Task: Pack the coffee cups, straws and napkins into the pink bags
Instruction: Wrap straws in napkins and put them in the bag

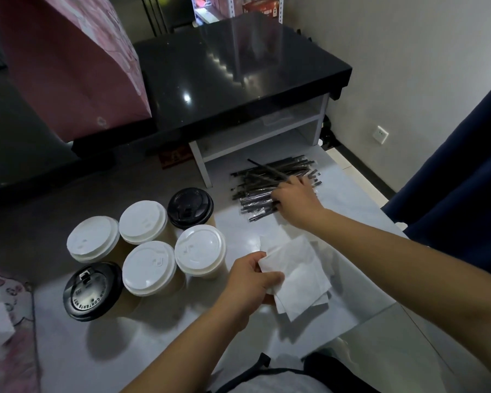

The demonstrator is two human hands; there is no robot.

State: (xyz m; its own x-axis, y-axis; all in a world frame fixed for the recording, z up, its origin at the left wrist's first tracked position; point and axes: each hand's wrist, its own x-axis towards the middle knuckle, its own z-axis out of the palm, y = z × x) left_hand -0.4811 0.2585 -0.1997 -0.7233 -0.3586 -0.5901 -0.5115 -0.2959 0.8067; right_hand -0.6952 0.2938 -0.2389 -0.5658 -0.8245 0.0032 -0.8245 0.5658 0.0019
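Several lidded coffee cups [149,268] stand together on the counter at the left, most with white lids and two with black lids [92,290]. A pile of black wrapped straws [264,181] lies at the back right. My right hand [296,198] reaches into that pile, fingers curled among the straws, and one straw sticks up at an angle from it. My left hand [251,279] pinches a white napkin [298,282] by its left edge above a small stack of napkins. A large pink bag [77,66] stands on the black counter at the upper left.
A black glossy counter [238,72] with a white shelf unit [255,137] beneath it is behind the straws. Another pink patterned bag [9,321] lies at the lower left edge. A dark blue curtain [465,165] hangs on the right.
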